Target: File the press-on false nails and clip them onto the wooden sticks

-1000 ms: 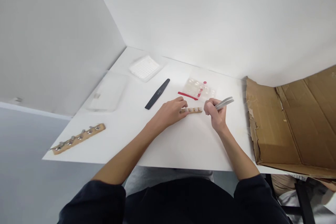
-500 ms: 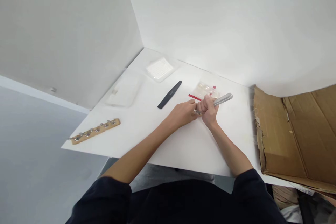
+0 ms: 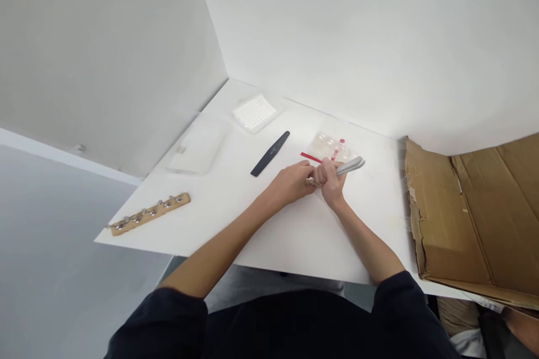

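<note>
My right hand [image 3: 332, 180] is closed in a fist around a silver-grey tool with two long arms [image 3: 351, 165]. The arms stick out past the fist to the upper right, lying close together. Fingers of my left hand [image 3: 295, 180] are pinched together right beside the tool's other end. A small tan and metallic bit [image 3: 310, 182] shows between the hands; what the left fingers hold is mostly hidden. Just beyond lie a clear compartmented plastic tray [image 3: 325, 146] and a thin red stick [image 3: 310, 157]. A black nail file [image 3: 270, 153] lies to the left of my hands.
On the white table [image 3: 252, 230], a wooden strip with several metal clips [image 3: 150, 213] lies near the left corner. Behind it are a clear plastic case [image 3: 196, 151] and a white gridded tray [image 3: 255, 112]. An open cardboard box [image 3: 475, 219] stands at the right; white walls rise behind.
The outer ends of the grey tool have swung slightly down and left with my right fist. Both hands stay together; the view has shifted a little.
</note>
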Motion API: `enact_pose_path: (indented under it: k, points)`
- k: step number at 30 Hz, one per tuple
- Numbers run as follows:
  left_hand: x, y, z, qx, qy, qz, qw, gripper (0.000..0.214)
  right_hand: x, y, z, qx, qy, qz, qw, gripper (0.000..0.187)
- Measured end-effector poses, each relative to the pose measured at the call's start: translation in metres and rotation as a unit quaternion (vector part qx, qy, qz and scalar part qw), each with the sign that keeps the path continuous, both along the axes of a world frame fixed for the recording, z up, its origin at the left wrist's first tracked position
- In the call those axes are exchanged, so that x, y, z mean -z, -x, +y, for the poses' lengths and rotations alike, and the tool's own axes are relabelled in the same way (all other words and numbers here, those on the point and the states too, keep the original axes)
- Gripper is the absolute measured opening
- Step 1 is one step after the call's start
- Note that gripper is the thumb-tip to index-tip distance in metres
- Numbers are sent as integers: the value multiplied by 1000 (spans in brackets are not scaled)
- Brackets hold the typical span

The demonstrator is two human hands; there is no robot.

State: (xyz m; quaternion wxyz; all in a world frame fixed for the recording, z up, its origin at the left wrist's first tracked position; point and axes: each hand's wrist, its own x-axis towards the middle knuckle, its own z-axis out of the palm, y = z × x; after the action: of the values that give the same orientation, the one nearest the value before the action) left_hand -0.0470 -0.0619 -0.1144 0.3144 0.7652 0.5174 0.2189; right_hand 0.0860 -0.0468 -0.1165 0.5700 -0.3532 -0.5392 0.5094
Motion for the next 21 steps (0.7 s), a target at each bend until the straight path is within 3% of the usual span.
enact_pose_path:
  k: [7,21]
  points:
    - [2,0,1,5,6,-6,1000,13,6,-2,0,-11,-3,-3,1000,76]
    - [-2,1,-1,-5,11,-13,1000,20,-1,-1,3,-5,4,1,1000,75]
